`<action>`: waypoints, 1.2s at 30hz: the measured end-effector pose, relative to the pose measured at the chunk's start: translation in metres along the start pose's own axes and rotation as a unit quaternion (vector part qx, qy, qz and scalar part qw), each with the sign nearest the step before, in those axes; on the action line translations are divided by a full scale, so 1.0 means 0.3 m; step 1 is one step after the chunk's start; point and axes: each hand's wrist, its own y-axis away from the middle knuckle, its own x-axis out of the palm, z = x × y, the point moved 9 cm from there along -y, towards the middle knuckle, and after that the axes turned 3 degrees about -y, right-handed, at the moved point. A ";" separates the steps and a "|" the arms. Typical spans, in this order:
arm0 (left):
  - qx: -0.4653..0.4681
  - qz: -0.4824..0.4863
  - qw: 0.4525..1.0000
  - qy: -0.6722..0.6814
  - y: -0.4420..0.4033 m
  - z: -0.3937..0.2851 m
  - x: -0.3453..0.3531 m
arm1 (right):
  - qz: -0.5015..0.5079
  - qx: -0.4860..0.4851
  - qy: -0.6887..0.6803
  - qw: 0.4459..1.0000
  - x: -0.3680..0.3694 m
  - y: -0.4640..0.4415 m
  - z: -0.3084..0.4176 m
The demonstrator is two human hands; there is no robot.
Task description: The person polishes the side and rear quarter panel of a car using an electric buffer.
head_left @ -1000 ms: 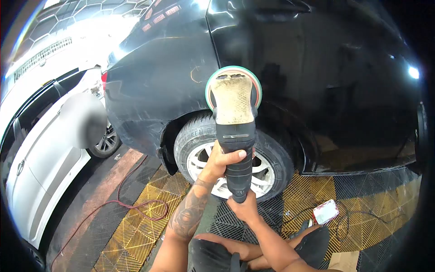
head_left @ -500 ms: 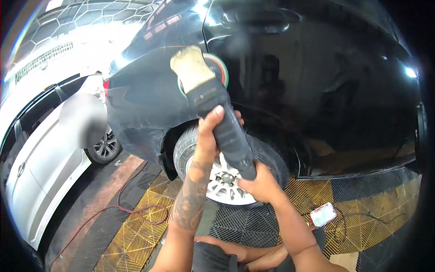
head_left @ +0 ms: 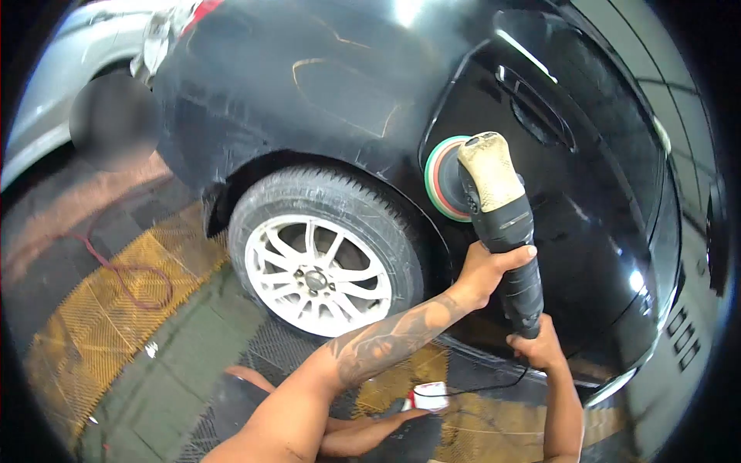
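My left hand [head_left: 494, 272], below a tattooed forearm, is wrapped round the black body of a polisher [head_left: 509, 231] with a worn cream head cover. Lower down, my right hand [head_left: 538, 343] grips the end of its handle. The polisher's round pad [head_left: 448, 179], with green and orange layers, faces the black car's door [head_left: 563, 185] close to the seam beside the rear panel. Whether the pad touches the paint cannot be made out. Dull haze and curved brownish marks show on the rear panel [head_left: 309, 92].
A white-spoked wheel [head_left: 315, 279] is at centre left. A red hose [head_left: 127, 289] lies on yellow and black floor tiles [head_left: 116, 324]. A white and red container [head_left: 430, 396] and a black cord are near my legs. A light-coloured car [head_left: 77, 62] stands at the upper left.
The view has swung right and tilted. The polisher, in both hands, has gone from the rear panel to the door side of the seam, its pad now facing left of the head.
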 end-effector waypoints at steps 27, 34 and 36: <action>0.087 0.040 0.990 0.102 -0.240 -0.153 0.151 | -0.057 -0.052 0.134 0.988 -0.333 -0.116 0.391; 0.110 -0.081 0.986 0.100 -0.020 -0.006 0.034 | 0.082 0.012 0.179 0.980 -0.252 -0.084 0.194; 0.107 -0.071 0.988 0.090 -0.018 -0.008 0.028 | 0.092 -0.005 0.164 0.982 -0.221 -0.075 0.203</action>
